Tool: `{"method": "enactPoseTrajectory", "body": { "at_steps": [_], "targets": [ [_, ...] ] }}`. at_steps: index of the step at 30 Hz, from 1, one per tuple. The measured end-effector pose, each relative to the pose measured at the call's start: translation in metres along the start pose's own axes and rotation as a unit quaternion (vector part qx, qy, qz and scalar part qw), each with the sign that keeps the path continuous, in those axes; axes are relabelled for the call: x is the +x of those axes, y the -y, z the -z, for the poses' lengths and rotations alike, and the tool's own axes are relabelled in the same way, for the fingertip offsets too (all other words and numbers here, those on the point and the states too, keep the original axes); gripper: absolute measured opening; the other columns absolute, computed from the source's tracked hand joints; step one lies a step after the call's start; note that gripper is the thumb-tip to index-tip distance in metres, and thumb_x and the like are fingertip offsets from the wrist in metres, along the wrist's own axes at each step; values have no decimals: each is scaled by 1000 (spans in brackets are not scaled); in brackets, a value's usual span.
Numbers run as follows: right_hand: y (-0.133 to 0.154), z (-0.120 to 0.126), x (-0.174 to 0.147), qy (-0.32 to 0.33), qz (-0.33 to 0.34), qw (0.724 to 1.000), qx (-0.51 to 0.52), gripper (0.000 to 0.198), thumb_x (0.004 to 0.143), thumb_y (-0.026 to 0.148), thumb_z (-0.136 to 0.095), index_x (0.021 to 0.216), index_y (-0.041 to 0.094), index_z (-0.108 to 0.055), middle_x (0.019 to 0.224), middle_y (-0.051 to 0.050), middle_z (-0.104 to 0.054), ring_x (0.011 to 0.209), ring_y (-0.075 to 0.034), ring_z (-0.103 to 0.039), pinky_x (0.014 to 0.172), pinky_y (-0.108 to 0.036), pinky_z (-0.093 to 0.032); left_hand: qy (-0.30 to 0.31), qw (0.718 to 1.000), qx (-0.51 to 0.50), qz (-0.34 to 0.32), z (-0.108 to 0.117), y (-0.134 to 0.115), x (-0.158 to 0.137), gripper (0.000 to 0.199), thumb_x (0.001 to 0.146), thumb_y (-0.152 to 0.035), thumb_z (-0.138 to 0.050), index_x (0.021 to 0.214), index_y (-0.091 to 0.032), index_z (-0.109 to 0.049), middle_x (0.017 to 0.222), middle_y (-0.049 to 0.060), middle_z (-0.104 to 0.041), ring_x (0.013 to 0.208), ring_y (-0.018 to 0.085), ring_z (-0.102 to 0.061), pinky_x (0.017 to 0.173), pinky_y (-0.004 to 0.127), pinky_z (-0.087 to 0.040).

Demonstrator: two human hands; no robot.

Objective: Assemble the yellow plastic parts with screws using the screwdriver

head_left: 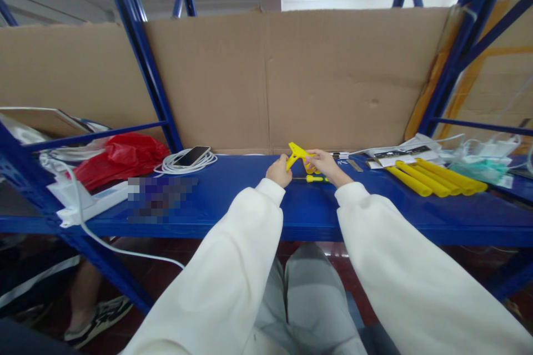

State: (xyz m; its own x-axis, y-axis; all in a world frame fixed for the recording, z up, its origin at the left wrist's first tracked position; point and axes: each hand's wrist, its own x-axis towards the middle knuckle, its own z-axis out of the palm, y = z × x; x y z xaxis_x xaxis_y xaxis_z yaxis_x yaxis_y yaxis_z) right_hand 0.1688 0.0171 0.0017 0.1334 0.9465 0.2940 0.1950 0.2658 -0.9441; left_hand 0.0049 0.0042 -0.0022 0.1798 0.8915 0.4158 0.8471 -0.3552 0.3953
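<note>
A yellow plastic tool with a flared, T-shaped head, like a scraper, is held up over the blue shelf between both hands. My left hand is closed around its narrow handle. Fingers of my right hand pinch the other end of the head; a second yellow part shows just under them, partly hidden. Lying on the shelf below the hands is a yellow-handled screwdriver, its thin shaft pointing left. Right of my right hand lies a small flat metal strip.
Several yellow tubes lie at the right beside white packaging. To the left are a phone on a coiled white cable, a red bag and a white power strip. Cardboard walls the back; blue posts flank it.
</note>
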Motion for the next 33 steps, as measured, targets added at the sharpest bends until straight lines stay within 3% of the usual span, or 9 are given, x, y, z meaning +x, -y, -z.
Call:
{"method": "enactPoseTrajectory", "body": {
  "at_steps": [7, 9, 11, 13, 14, 18, 22, 27, 33],
  "targets": [
    [-8, 13, 11, 70, 29, 996, -46, 19, 78, 17, -72, 96, 17, -77, 76, -3, -74, 62, -10, -64, 51, -17, -45, -8, 998, 53, 18, 6, -1, -2, 30, 90, -16, -51, 119, -22, -59, 117, 12, -70, 107, 25, -68, 88, 32, -51],
    [-15, 24, 20, 14, 32, 997, -65, 22, 81, 18, -68, 100, 17, -77, 85, -6, -76, 71, -13, -68, 58, -20, -50, 2, 998, 51, 28, 5, 0, -2, 27, 90, -23, -56, 115, -25, -62, 116, 9, -71, 107, 25, -68, 87, 32, -51],
    [-23, 40, 29, -111, 33, 990, -81, 28, 82, 16, -62, 107, 16, -75, 97, -9, -77, 84, -17, -70, 71, -25, -54, 16, 998, 45, 38, 4, 1, -2, 24, 88, -31, -62, 111, -27, -66, 114, 7, -72, 107, 24, -68, 87, 31, -51],
    [-33, 58, 35, -239, -8, 961, -143, 31, 81, 10, -57, 107, 13, -75, 104, -13, -76, 95, -21, -70, 83, -31, -54, 26, 998, 40, 43, 4, 1, -2, 26, 86, -36, -66, 110, -27, -69, 113, 6, -73, 108, 23, -67, 88, 29, -50],
    [-37, 67, 36, -263, -23, 946, -189, 33, 81, 9, -56, 107, 13, -75, 108, -14, -75, 102, -23, -69, 90, -33, -53, 28, 998, 38, 42, 4, 1, -2, 27, 85, -37, -67, 110, -27, -71, 113, 6, -73, 108, 23, -67, 88, 29, -50],
    [-46, 89, 32, -255, -98, 897, -347, 43, 78, 4, -55, 115, 15, -74, 120, -17, -70, 119, -30, -62, 102, -42, -45, 24, 999, 28, 38, 4, 0, -3, 31, 85, -38, -67, 113, -27, -73, 113, 7, -74, 108, 24, -67, 88, 29, -50],
    [-48, 91, 25, -228, -125, 860, -438, 42, 80, 6, -55, 119, 14, -72, 126, -20, -65, 124, -32, -57, 103, -45, -42, 20, 999, 22, 33, 4, 0, -4, 35, 85, -40, -67, 117, -28, -73, 114, 8, -74, 108, 26, -68, 89, 30, -50],
    [-52, 89, 21, -282, -148, 798, -512, 37, 87, 16, -54, 119, 5, -68, 129, -29, -59, 127, -36, -51, 103, -55, -36, 20, 999, 27, 18, 4, -2, -6, 36, 86, -39, -66, 120, -30, -73, 117, 7, -73, 108, 26, -68, 90, 30, -50],
    [-52, 89, 18, -292, -169, 794, -506, 36, 89, 23, -53, 116, 3, -68, 124, -31, -60, 123, -37, -51, 100, -56, -33, 40, 999, 31, 5, 4, -4, -6, 37, 86, -39, -66, 121, -28, -72, 118, 7, -73, 109, 26, -68, 92, 31, -50]
  ]
}}
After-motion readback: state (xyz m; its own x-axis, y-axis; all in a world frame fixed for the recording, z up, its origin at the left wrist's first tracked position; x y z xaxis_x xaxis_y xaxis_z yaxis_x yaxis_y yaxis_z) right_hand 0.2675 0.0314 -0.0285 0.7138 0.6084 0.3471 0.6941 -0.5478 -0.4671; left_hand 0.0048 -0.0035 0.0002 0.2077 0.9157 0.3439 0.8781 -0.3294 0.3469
